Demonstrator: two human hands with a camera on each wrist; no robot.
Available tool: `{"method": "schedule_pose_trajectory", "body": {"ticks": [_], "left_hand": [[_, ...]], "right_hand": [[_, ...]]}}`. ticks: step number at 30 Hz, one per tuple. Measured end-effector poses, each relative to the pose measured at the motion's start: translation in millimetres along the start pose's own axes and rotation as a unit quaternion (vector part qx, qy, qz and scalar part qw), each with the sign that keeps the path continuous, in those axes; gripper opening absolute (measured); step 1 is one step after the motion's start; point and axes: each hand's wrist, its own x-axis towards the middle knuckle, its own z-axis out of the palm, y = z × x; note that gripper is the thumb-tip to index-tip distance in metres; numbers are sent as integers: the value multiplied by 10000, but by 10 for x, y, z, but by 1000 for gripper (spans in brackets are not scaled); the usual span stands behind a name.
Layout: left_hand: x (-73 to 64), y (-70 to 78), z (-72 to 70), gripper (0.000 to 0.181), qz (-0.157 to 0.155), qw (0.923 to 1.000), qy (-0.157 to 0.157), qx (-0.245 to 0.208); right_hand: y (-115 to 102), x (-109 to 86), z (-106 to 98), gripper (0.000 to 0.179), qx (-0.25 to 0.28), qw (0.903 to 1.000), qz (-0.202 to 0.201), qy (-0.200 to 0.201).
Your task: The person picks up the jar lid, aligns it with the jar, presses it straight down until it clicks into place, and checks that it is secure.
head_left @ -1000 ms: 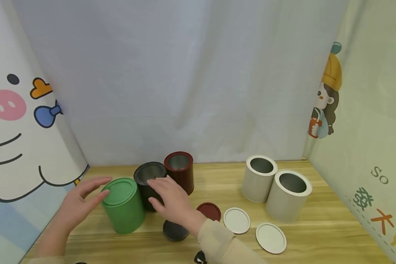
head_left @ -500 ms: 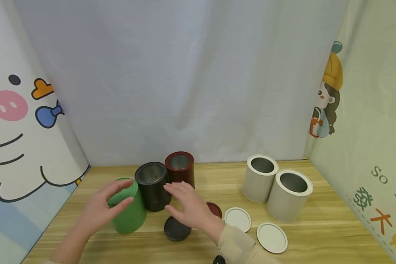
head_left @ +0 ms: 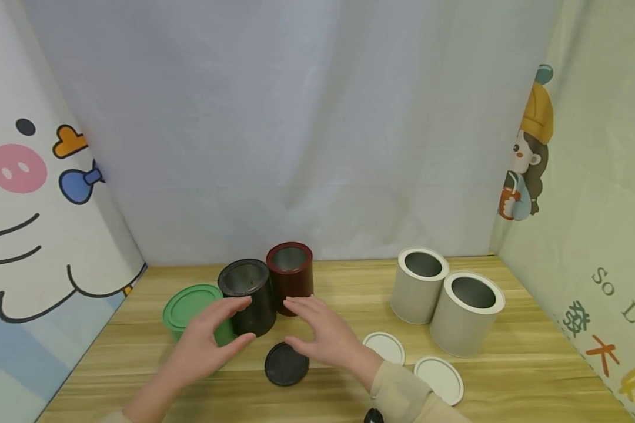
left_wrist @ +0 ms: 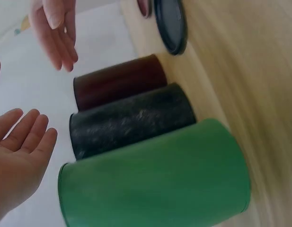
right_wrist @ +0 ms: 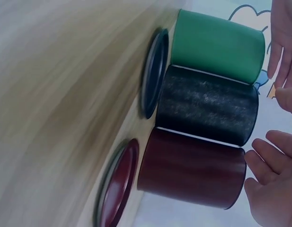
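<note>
Both my left hand [head_left: 203, 341] and my right hand [head_left: 330, 338] hover over the table with fingers extended, palms facing each other, holding nothing. In the head view, the left one partly covers a green can [head_left: 187, 308] that has its green lid on. Just behind the gap between them stands a black can [head_left: 255, 311], its top uncovered. A dark red can [head_left: 300, 285], also uncovered, is behind the right fingertips. Flat on the wood below the gap lies a black lid [head_left: 287, 365]. The dark red lid [right_wrist: 121, 187] shows in the right wrist view; my right hand hides it from the head camera.
Two uncovered white cans [head_left: 414, 298] stand side by side at the back right. In front of them lie two white lids [head_left: 439, 379]. A grey-white curtain [head_left: 317, 129] hangs behind the wooden table [head_left: 534, 376]. A small dark object [head_left: 373, 416] is beside my right sleeve.
Both hands have drifted to the right, the left from beside the green can to in front of it, the right away from the black can. The cans and lids stay put.
</note>
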Motion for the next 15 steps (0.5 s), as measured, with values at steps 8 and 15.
{"method": "schedule_pose_trajectory", "body": {"ticks": [8, 15], "left_hand": [[-92, 5, 294, 58, -194, 9992, -323, -108], [-191, -25, 513, 62, -634, 9950, -775, -44]], "right_hand": [[128, -123, -16, 66, -159, 9990, 82, -412], [208, -196, -5, 75, -336, 9951, 79, -927]]}}
